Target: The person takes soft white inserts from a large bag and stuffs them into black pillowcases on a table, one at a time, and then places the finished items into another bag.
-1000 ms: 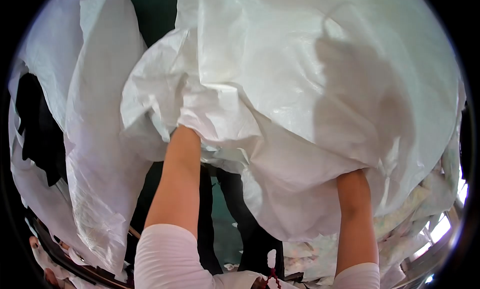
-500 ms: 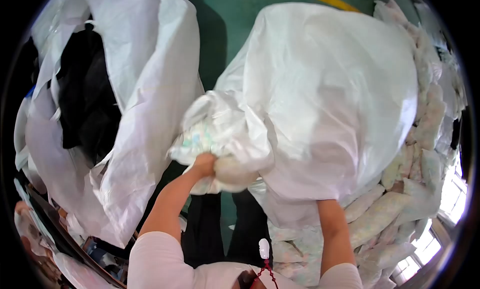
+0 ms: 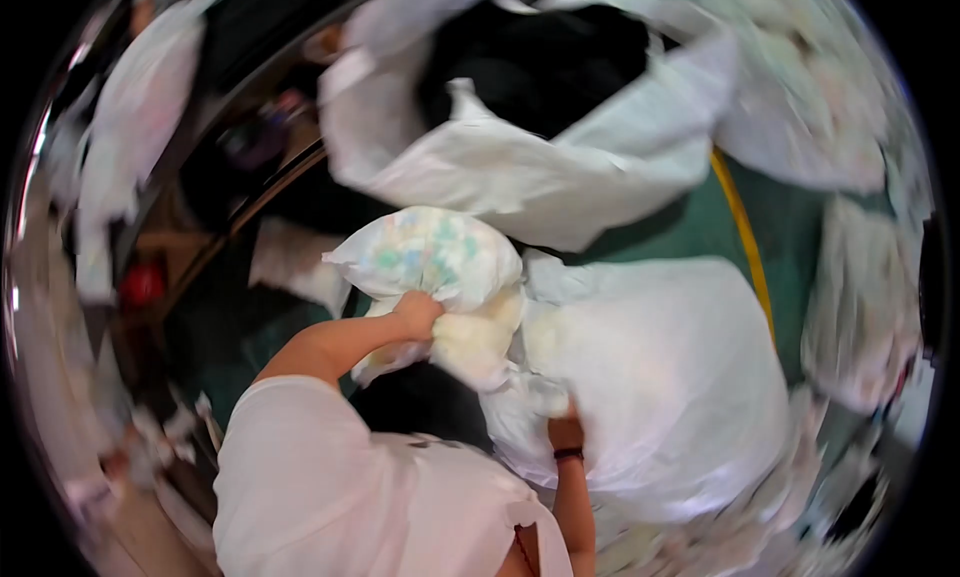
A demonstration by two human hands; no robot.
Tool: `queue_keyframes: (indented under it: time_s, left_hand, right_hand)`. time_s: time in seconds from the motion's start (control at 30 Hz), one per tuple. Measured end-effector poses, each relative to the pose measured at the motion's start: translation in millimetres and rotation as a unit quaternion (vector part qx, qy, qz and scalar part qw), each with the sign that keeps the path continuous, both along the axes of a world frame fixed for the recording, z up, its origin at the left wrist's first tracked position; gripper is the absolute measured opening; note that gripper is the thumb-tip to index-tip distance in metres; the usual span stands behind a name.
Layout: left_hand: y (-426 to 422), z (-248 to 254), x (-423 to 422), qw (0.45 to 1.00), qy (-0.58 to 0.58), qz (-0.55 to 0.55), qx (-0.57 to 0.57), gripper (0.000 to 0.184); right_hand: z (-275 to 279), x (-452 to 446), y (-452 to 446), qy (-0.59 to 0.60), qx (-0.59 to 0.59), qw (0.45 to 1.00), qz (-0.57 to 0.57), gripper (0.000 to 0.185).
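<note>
over floor [image 3: 705,212] | left hand [image 3: 420,315] clamped on one speckled bag [image 3: 440,249] | right hand [image 3: 566,431] at one sack [image 3: 670,377] (grip unclear)

- A plump white package [image 3: 430,245], speckled pastel green and blue, bulged sideways in my grip, one corner jutting left.
- A cream-yellow package [image 3: 472,349], blurred, pressed in just below it.
- The large white sack [image 3: 665,377], rounded and creased, lay just to their right, before me.

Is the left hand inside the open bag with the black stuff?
No, the left hand holds a speckled pack, outside the open bag.
</note>
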State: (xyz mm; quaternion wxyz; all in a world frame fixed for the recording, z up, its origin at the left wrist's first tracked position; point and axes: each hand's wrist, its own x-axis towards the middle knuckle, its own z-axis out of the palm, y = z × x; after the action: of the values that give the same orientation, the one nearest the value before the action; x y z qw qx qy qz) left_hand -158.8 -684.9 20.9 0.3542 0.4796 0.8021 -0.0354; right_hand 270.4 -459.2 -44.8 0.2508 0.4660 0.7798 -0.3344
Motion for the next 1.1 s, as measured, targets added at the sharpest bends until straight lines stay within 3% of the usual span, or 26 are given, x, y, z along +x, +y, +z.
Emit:
queue_keyframes:
  time_s: [0.03,0.07,0.1,0.2,0.37,0.47,0.53,0.57,0.63,0.7,0.77,0.8,0.87,0.93,1.0,1.03,1.1]
  left_hand:
    - [-30.7,13.2,0.7,0.999,0.008,0.038,-0.003,0.018]
    - [-54.5,23.8,0.2,0.988,0.027,0.152,0.011,0.02]
    - [-86.3,29.0,-9.8,0.963,0.055,0.262,0.032,0.022]
    - [-181.8,84.2,-27.8,0.907,0.054,0.417,0.014,0.028]
    - [-367.2,118.8,-27.6,0.834,0.005,0.55,-0.032,0.037]
    - [-476.8,102.8,-3.3,0.72,-0.001,0.69,-0.07,0.047]
    - [-545.6,100.2,7.1,0.661,-0.004,0.747,-0.071,0.053]
    - [-579.0,110.0,10.5,0.634,-0.014,0.769,-0.08,0.057]
    - [-630.2,110.5,15.9,0.551,0.001,0.832,-0.065,0.059]
    - [-697.6,90.9,9.8,0.478,-0.04,0.876,-0.061,0.056]
    - [-734.9,98.6,-1.0,0.437,0.009,0.9,0.01,0.053]
    - [-749.0,107.4,-9.5,0.402,0.044,0.912,0.063,0.05]
    - [-766.3,139.9,-43.5,0.366,0.087,0.924,0.073,0.05]
    - [-793.8,160.2,-77.1,0.33,0.119,0.933,0.08,0.05]
    - [-823.2,168.8,-107.1,0.31,0.225,0.915,0.131,0.051]
    - [-828.1,178.2,-120.4,0.304,0.229,0.915,0.134,0.051]
    - [-843.6,212.8,-144.8,0.275,0.333,0.876,0.215,0.053]
  right_hand:
    - [95.9,-56.9,3.4,0.077,0.082,0.991,0.078,0.031]
    - [154.9,-91.7,0.2,0.157,0.166,0.963,0.143,0.032]
    - [160.0,-108.7,-13.8,0.178,0.17,0.955,0.167,0.032]
    - [191.1,-123.6,-25.2,0.228,0.216,0.931,0.185,0.033]
    - [234.1,-226.6,-46.6,0.315,0.228,0.912,0.129,0.054]
    - [257.7,-295.3,-69.2,0.346,0.252,0.901,0.072,0.057]
    - [252.9,-336.1,-71.2,0.409,0.297,0.85,0.149,0.055]
    - [263.9,-361.7,-82.1,0.404,0.219,0.885,0.078,0.051]
    - [298.1,-427.9,-116.4,0.429,0.18,0.885,-0.026,0.041]
    - [326.9,-499.1,-154.8,0.515,0.109,0.847,-0.068,0.037]
    - [368.4,-567.9,-186.5,0.614,-0.014,0.782,-0.103,0.035]
    - [409.2,-599.1,-215.1,0.619,0.005,0.781,-0.081,0.033]
    - [437.1,-651.8,-220.7,0.66,-0.056,0.747,-0.061,0.033]
    - [470.6,-708.1,-251.8,0.662,-0.025,0.748,-0.044,0.048]
    - [530.7,-768.2,-325.9,0.701,-0.049,0.711,0.025,0.048]
    - [533.0,-799.1,-331.5,0.721,-0.069,0.688,0.032,0.05]
    - [578.3,-853.0,-384.0,0.717,-0.052,0.677,0.162,0.051]
